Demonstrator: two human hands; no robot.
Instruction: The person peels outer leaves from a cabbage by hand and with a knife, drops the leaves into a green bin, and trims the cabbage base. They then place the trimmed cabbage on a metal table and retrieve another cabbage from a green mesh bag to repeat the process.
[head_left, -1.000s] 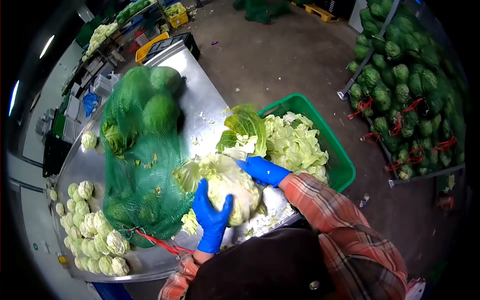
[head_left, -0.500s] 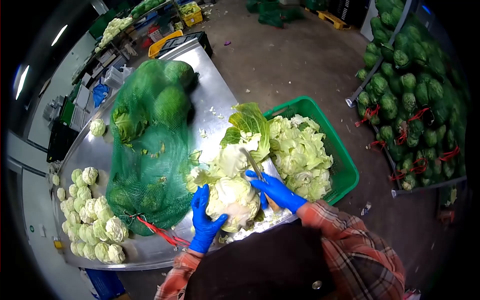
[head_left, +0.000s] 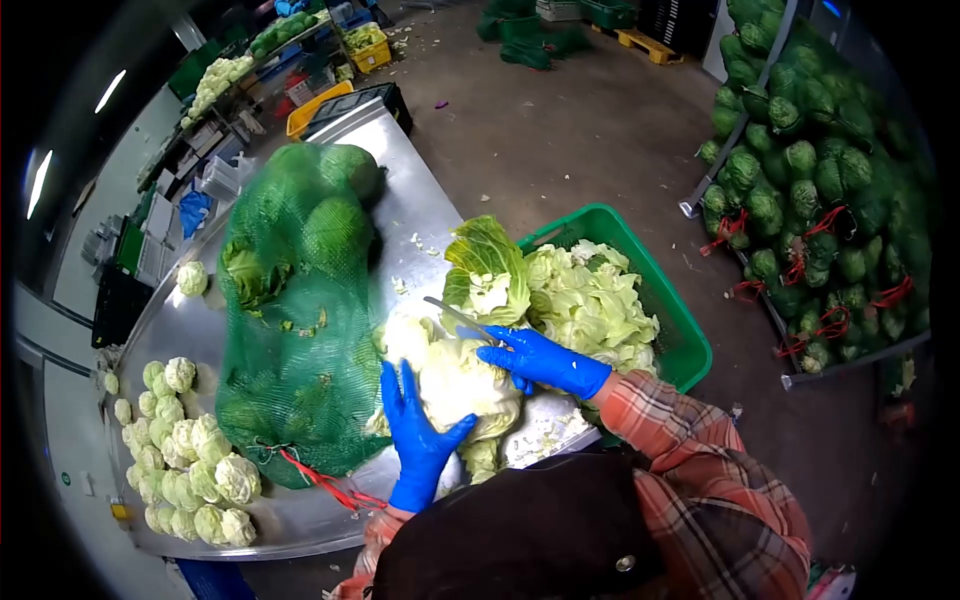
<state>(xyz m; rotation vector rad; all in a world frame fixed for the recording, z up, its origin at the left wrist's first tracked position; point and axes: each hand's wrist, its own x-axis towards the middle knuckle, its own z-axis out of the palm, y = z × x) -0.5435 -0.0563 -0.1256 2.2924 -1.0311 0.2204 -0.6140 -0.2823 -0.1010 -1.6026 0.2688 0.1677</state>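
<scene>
A pale, partly peeled cabbage (head_left: 462,385) lies on the steel table, between my blue-gloved hands. My left hand (head_left: 420,440) has its fingers spread against the cabbage's left side. In my right hand (head_left: 545,361) is a knife (head_left: 455,314), its blade pointing up and left over the top of the cabbage. Just behind the blade stands a large green outer leaf (head_left: 490,262). To the right, a green crate (head_left: 685,335) holds a heap of loose leaves (head_left: 590,300). White scraps (head_left: 545,428) lie below my right hand.
On the steel table (head_left: 415,180), a green net bag (head_left: 290,360) of cabbages lies left of my hands, with a red tie (head_left: 325,483). Several trimmed cabbages (head_left: 185,455) sit at the far left. Netted cabbages (head_left: 820,180) fill a rack at the right.
The cabbage has turned between my hands. My right hand and the knife have moved left over it, and my left hand's fingers are now more spread. The view has shifted slightly.
</scene>
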